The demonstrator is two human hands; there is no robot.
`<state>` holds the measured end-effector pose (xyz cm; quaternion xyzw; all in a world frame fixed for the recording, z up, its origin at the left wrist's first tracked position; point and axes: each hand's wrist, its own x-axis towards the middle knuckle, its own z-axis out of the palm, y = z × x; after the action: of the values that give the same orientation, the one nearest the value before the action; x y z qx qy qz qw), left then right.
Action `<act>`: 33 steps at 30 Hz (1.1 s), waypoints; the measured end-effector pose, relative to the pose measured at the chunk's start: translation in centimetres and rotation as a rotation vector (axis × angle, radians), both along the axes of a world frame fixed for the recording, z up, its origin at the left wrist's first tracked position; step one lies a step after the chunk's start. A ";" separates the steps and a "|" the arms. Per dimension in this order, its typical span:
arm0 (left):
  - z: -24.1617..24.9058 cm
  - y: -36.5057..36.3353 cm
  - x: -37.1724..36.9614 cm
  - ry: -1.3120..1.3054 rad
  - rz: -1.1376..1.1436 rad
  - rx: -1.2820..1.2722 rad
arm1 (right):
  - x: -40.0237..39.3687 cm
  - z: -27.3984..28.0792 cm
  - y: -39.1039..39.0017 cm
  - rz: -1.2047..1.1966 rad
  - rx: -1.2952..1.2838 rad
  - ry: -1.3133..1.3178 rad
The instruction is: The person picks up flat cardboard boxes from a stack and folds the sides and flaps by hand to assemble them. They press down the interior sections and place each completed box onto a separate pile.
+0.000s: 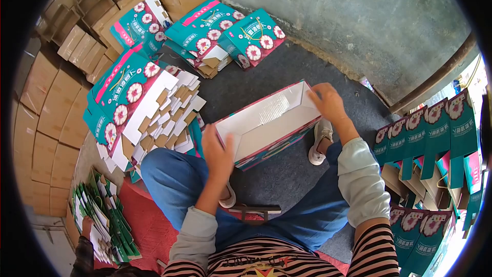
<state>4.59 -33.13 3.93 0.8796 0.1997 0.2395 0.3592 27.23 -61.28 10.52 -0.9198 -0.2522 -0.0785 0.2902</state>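
Observation:
An open-topped gift box (271, 128) with a white inside and teal and pink printed outer walls is held between my knees, above the dark floor mat. My left hand (218, 154) is at its near left end, fingers outside the end wall and thumb toward the inside, slightly blurred. At the far right end, my right hand (329, 102) grips the rim, with fingers reaching over the edge. The bottom of the box shows a shiny, ribbed pale patch.
Flat printed cartons (125, 97) lie stacked at left, more cartons (210, 31) at the back. Brown boxes (48, 118) line the left side. Finished-looking teal boxes (425, 133) stand in rows at right. Another person's hand (87, 225) touches green folded cartons (105, 220) at lower left.

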 end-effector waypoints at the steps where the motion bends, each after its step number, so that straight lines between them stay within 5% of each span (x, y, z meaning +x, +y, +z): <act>1: -4.5 4.1 1.2 0.114 0.032 -0.270 | 2.1 -1.9 -1.0 0.014 -0.043 -0.041; 3: -5.3 6.4 2.3 0.314 0.088 -0.793 | 5.8 -6.3 -2.8 0.044 -0.127 -0.118; 6: 1.4 3.5 2.9 0.526 0.116 -1.385 | 6.4 -5.8 -2.4 -0.139 0.145 0.813; 12: 2.5 3.3 3.0 0.413 0.026 -1.509 | 2.4 1.4 -0.4 -0.177 0.468 1.009; 17: 4.9 1.6 1.8 -0.244 -0.357 -1.009 | 5.0 1.0 -5.6 -0.042 0.857 0.929; 19: 4.8 1.4 1.6 -0.385 -0.333 -0.813 | 5.5 0.9 -6.2 0.020 0.860 0.942; 22: 5.4 1.8 1.0 -0.277 -0.230 -1.031 | 4.8 1.3 -5.2 -0.101 0.810 0.909; 27: 0.8 1.6 0.3 -0.176 -0.025 -1.136 | 4.8 -4.0 -7.2 0.049 0.733 0.753; 29: 0.4 0.8 -0.5 -0.144 -0.032 -1.391 | 2.7 -2.8 -6.5 0.166 0.594 0.757; 33: -2.6 0.3 -2.2 -0.068 -0.049 -1.422 | -0.6 0.8 -2.5 0.390 0.344 0.770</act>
<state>2.42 -32.86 1.36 0.4286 0.2764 0.0705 0.8573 26.64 -63.76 11.30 -0.7559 -0.2775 0.2841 0.5205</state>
